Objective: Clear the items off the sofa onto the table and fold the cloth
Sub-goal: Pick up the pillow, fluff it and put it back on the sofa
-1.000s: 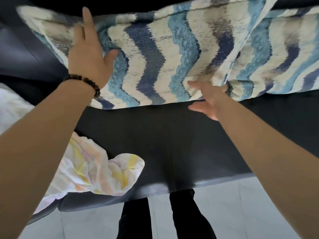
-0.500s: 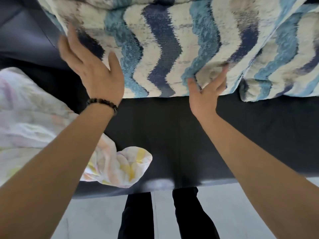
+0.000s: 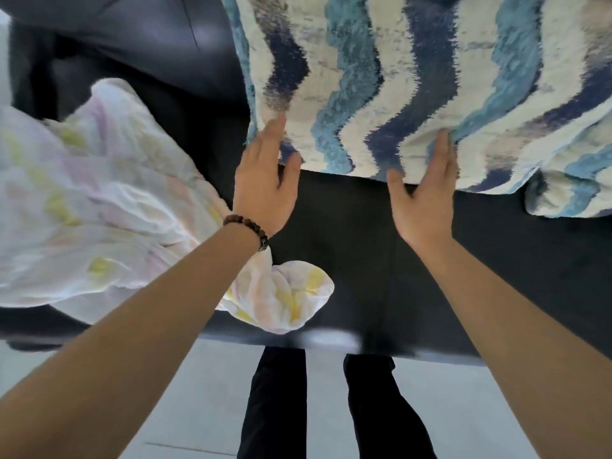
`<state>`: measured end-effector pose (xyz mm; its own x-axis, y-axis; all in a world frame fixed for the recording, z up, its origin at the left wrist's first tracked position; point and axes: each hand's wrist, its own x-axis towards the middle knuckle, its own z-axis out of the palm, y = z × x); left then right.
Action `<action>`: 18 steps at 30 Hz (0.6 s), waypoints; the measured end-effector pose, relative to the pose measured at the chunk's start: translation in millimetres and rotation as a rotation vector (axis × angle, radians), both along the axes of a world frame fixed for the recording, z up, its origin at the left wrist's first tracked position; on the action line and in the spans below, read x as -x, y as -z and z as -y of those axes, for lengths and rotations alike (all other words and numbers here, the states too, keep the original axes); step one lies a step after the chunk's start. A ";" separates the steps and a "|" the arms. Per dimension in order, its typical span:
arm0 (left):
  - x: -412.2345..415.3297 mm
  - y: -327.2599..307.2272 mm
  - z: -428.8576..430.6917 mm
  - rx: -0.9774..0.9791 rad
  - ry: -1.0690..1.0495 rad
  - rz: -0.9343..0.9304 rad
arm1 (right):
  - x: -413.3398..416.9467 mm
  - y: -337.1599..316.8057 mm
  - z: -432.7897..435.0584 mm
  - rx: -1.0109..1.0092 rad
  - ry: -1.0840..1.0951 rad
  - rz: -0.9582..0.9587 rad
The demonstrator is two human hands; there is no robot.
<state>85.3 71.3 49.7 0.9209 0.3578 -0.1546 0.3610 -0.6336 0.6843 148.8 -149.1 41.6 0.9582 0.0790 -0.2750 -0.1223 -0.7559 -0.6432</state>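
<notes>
A blue-and-white wavy-patterned cushion (image 3: 381, 84) leans against the back of the dark sofa (image 3: 364, 260). My left hand (image 3: 265, 190), with a bead bracelet on the wrist, rests flat on the cushion's lower left corner, fingers apart. My right hand (image 3: 424, 197) presses flat on the cushion's lower edge, fingers apart, gripping nothing. A crumpled pale cloth (image 3: 99, 207) with pink and yellow patches lies on the sofa seat to the left, spilling over the front edge under my left forearm.
A second cushion (image 3: 569, 187) of the same pattern sits at the right, partly behind the first. The sofa's left armrest (image 3: 33, 77) is dark. Pale floor tiles (image 3: 198, 392) and my dark-trousered legs (image 3: 331, 409) show below the seat edge.
The view has shifted left and closer. My left hand has slid down from the cushion's upper left to its lower left corner; my right hand has turned palm-flat against the lower edge.
</notes>
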 end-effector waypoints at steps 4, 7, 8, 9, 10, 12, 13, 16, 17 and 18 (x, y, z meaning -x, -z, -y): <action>101.8 5.7 -61.9 -0.318 -0.117 -0.137 | 71.7 6.7 -64.0 -0.041 -0.365 -0.082; 173.4 3.9 -125.6 -0.548 -0.165 -0.302 | 120.8 18.6 -122.5 -0.050 -0.592 -0.105; 194.1 3.9 -146.9 -0.572 -0.182 -0.381 | 135.3 22.1 -141.7 -0.059 -0.648 -0.120; 213.8 4.8 -167.3 -0.574 -0.205 -0.474 | 149.7 26.8 -161.8 -0.062 -0.695 -0.125; 232.4 5.5 -184.6 -0.575 -0.217 -0.569 | 164.0 32.4 -181.8 -0.057 -0.743 -0.110; 263.1 8.1 -202.4 -0.617 -0.150 -0.683 | 191.5 44.7 -213.7 -0.045 -0.839 -0.055; 274.1 9.8 -203.6 -0.663 -0.085 -0.688 | 203.9 53.3 -224.3 -0.036 -0.881 -0.038; 287.5 14.0 -194.7 -0.749 -0.044 -0.565 | 230.4 72.9 -236.4 0.104 -1.010 -0.059; 286.6 14.0 -190.7 -0.740 -0.080 -0.530 | 234.8 77.4 -234.3 0.129 -1.027 -0.049; 283.9 12.4 -186.2 -0.715 -0.115 -0.500 | 235.9 78.9 -230.5 0.115 -1.023 -0.022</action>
<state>-198.6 257.6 37.3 0.7577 0.6092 -0.2339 0.6000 -0.7913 -0.1175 -87.1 81.4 -37.3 0.4418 0.8265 -0.3489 0.6036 -0.5616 -0.5659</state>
